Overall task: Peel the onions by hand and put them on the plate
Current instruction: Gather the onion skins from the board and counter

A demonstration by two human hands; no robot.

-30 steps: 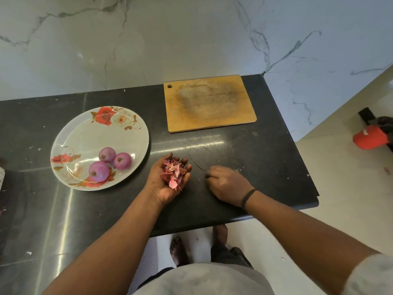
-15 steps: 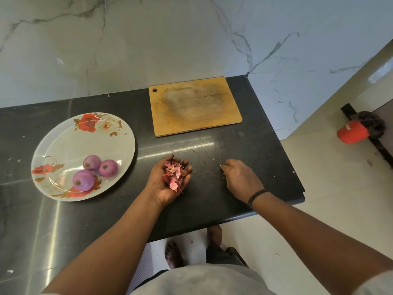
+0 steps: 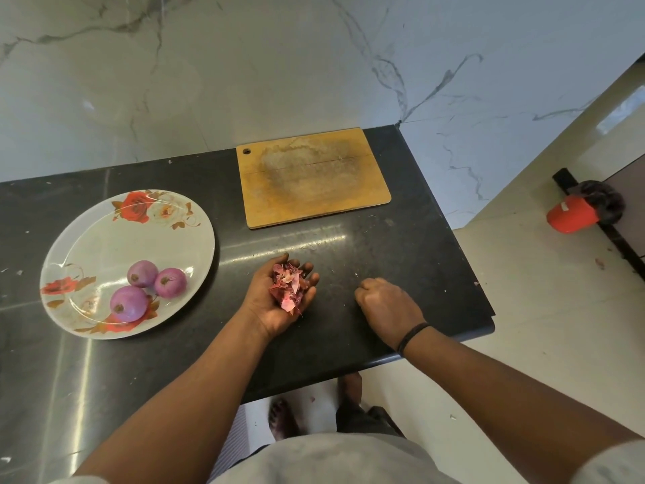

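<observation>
L hand (image 3: 279, 302) cupping peels (image 3: 289, 287); 3 onions (image 3: 146, 291) on plate (image 3: 104, 246)

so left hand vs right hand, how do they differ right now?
The left hand lies palm up, cupping a pile of onion peels; the right hand is palm down with fingers curled on the countertop, and whether it pinches anything is hidden. The right wrist wears a black band; the left is bare. Both sit near the counter's front edge.

Black stone table (image 3: 401, 239): round floral white plate (image 3: 104, 239) at frame left, holding three peeled purple onions (image 3: 148, 289) in its lower part; rectangular wooden cutting board (image 3: 312, 176) upper centre, right of the plate.
</observation>
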